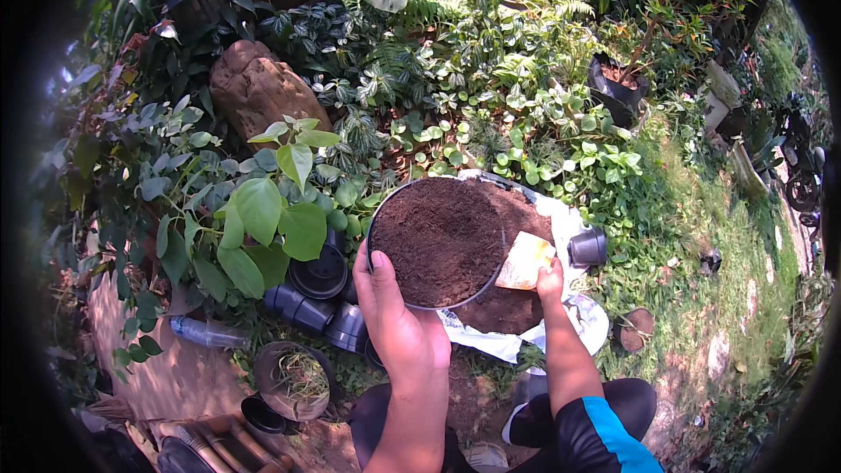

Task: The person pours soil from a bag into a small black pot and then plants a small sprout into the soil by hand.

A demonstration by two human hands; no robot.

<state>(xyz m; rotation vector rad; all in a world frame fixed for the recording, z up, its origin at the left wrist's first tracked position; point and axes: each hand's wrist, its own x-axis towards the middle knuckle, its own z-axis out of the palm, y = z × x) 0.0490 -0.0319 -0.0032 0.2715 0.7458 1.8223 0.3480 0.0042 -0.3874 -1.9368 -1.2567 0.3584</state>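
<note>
My left hand [410, 335] grips the near-left side of a round pot full of dark soil [437, 243], thumb along the outer wall. The pot is raised in front of me, its wide mouth facing the camera. In my right hand [550, 281] is a whitish-yellow piece of thin, bent material [525, 259], scoop-like, held close to the pot's right rim. Behind and under both spreads a white plastic sheet or sack [566, 220] bearing loose brown soil [506, 315]. The pot hides part of that soil.
Black plastic pots [302, 305] lie left of the sheet; a small one [587, 247] sits at its right. A bucket with cut grass [295, 381] stands lower left, near a clear plastic bottle [207, 332]. A large rock [263, 89] and dense plants border the far side.
</note>
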